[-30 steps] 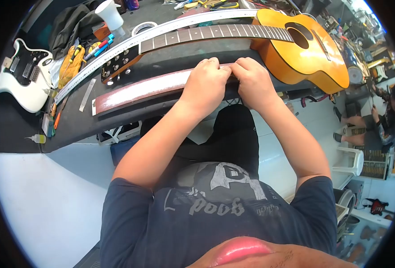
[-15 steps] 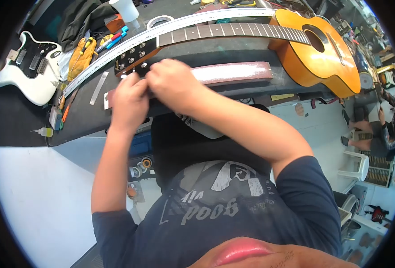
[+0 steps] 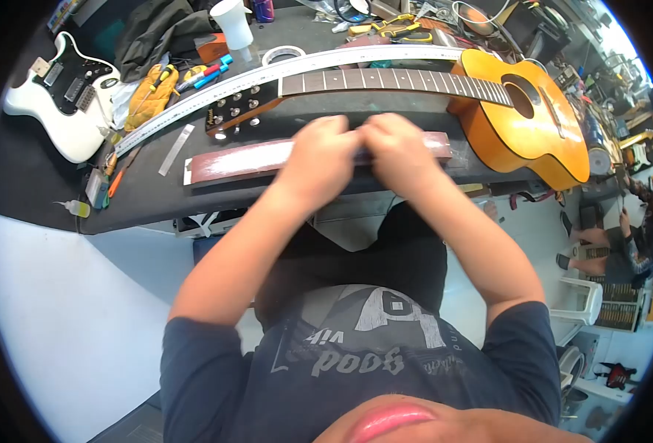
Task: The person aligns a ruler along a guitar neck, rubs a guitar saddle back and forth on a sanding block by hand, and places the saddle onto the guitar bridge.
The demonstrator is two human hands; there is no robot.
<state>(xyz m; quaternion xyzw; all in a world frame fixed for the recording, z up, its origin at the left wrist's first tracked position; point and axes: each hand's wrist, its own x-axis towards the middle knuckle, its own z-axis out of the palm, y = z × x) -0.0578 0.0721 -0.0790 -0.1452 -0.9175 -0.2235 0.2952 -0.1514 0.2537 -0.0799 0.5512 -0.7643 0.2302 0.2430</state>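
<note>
My left hand (image 3: 318,159) and my right hand (image 3: 400,151) are closed and meet knuckle to knuckle. Both are over the right half of a long reddish-brown sanding board (image 3: 245,159) dusted with white. Something small and dark shows between them, but the fingers hide what they grip. Just beyond the board lies an orange-yellow acoustic guitar (image 3: 481,136), its fretted neck (image 3: 374,80) running left to a black headstock (image 3: 244,107) with tuner posts and no strings visible.
Behind the neck curves a long white ruler (image 3: 319,57). At left are a white electric guitar body (image 3: 61,125), yellow work gloves (image 3: 149,96), a short clear strip (image 3: 177,150) and a small dropper bottle (image 3: 77,208). A tape roll (image 3: 283,55) and white cup (image 3: 232,23) stand farther back.
Both hands have moved right along the sanding board, from its left end near the headstock to its right half. The board's left part is now uncovered, and the camera view has shifted.
</note>
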